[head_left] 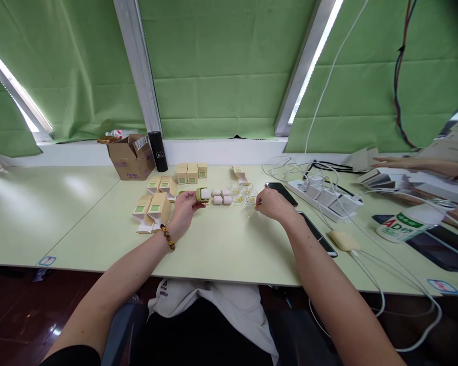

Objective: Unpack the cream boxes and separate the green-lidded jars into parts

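My left hand (184, 209) grips a small green holder with a white block-like piece (204, 194) sticking out of its right side. To the right of it, several pale pink cylinders (222, 197) sit close together in rows on the table. Beyond them, several clear cups (239, 193) with small yellow marks stand in a cluster. At the right edge of that cluster, my right hand (273, 204) has its fingertips pinched together, touching or just beside a clear cup. Its fingers hide whatever is between them. An opened carton piece (240, 175) lies behind the cups.
Opened small cartons (158, 207) stand left of my left hand, closed ones (191, 173) behind. A cardboard box (132, 157) and black cylinder (158, 151) are at the back. Phones (316, 234), a power strip (324, 198), cables and a bottle (408, 223) lie right, near another person's arm (427, 163).
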Available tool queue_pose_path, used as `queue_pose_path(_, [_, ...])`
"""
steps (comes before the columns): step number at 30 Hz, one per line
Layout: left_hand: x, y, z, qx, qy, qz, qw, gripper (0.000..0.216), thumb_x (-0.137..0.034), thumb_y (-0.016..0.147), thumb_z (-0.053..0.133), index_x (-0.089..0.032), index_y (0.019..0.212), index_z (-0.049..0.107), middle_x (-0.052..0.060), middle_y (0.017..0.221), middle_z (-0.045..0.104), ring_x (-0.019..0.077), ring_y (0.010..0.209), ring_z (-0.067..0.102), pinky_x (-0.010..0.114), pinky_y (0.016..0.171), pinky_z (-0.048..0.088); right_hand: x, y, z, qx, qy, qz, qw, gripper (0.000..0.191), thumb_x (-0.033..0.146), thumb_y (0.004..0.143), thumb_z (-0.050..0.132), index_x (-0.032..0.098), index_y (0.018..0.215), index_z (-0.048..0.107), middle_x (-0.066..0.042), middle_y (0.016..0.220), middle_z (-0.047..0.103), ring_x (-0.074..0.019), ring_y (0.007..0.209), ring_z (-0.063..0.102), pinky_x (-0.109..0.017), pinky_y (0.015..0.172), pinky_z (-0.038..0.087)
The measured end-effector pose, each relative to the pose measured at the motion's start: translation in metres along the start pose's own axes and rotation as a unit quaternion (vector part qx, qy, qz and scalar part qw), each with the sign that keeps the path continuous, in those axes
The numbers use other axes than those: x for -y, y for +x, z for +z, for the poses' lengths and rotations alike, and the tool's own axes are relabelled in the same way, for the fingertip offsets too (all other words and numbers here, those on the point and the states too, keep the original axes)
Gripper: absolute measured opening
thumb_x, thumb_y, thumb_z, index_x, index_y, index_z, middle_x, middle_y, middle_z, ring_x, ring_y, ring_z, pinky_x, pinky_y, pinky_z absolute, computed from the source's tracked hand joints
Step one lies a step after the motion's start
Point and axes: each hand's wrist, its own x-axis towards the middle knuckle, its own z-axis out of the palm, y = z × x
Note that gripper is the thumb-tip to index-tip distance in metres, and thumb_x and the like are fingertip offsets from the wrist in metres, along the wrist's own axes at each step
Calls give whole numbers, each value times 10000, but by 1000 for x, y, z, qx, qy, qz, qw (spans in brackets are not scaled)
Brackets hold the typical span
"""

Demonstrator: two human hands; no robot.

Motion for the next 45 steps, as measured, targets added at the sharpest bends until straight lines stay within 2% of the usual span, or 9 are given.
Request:
queue_pose_path(6, [1, 0, 0, 3, 0, 3, 1000, 173, -127, 778, 723, -147, 908, 610, 68, 871, 769, 167, 730, 746, 317, 733, 602, -3, 5, 7, 33, 2, 12, 999, 157, 62, 802, 658, 138, 826, 793, -168, 952, 770, -268, 907, 717, -312, 756, 529])
queue_pose_path(17, [2, -1, 2, 7, 0, 7, 1000, 177, -122, 775, 722, -157, 887, 589, 65, 867, 767, 176, 734, 753, 332, 745, 611, -9, 11, 12, 37, 0, 23, 999, 113, 148, 830, 720, 160, 934, 765, -154, 1011, 760, -285, 973, 703, -313, 770, 509])
queue_pose_path(30, [5, 0, 2, 18, -13, -3, 1000, 206, -146, 766, 756, -158, 880, 585, 76, 841, 775, 205, 733, 773, 332, 724, 614, -8, 8, 14, 17, -22, 23, 999, 338, 218, 854, 757, 146, 1161, 634, -183, 1178, 675, -311, 1057, 684, -347, 813, 515])
queue_pose_path(32, [5, -1, 3, 27, -17, -9, 999, 211, -152, 771, 766, -155, 884, 588, 85, 852, 777, 210, 759, 779, 333, 738, 614, -5, 4, 9, -6, -33, 34, 999, 412, 263, 840, 779, 164, 1204, 613, -189, 1256, 631, -329, 1069, 681, -375, 800, 531])
queue_pose_path(35, [5, -3, 5, 34, -29, -30, 999, 208, -132, 778, 759, -159, 882, 581, 81, 831, 770, 213, 762, 780, 337, 746, 621, 5, 0, 5, -111, 1, 0, 994, 417, 314, 860, 763, 204, 1229, 602, -172, 1311, 609, -355, 1166, 645, -420, 830, 549])
queue_pose_path(37, [6, -3, 6, 34, -41, -46, 998, 206, -109, 778, 745, -162, 878, 573, 76, 816, 766, 215, 746, 780, 347, 747, 631, 17, -2, 7, -185, 98, -81, 975, 354, 310, 894, 723, 224, 1218, 606, -136, 1296, 638, -322, 1166, 644, -439, 885, 551])
queue_pose_path(39, [7, -3, 7, 40, -52, -59, 996, 200, -96, 776, 738, -157, 878, 578, 80, 822, 768, 220, 743, 781, 356, 752, 639, 34, -4, 15, -215, 241, -169, 931, 335, 333, 907, 710, 233, 1211, 610, -104, 1254, 677, -283, 1121, 657, -442, 916, 557])
queue_pose_path(42, [10, -3, 7, 64, -58, -69, 994, 202, -102, 769, 764, -133, 896, 610, 96, 836, 766, 218, 751, 778, 352, 759, 640, 64, -11, 34, -191, 400, -236, 865, 419, 370, 897, 741, 259, 1277, 606, -91, 1309, 687, -274, 1183, 650, -461, 977, 558])
queue_pose_path(45, [12, -4, 6, 102, -63, -72, 990, 240, -129, 752, 815, -120, 906, 631, 100, 835, 761, 216, 749, 769, 328, 723, 626, 90, -20, 51, -176, 451, -250, 839, 516, 376, 868, 789, 289, 1335, 587, -93, 1339, 676, -280, 1215, 640, -480, 998, 560])
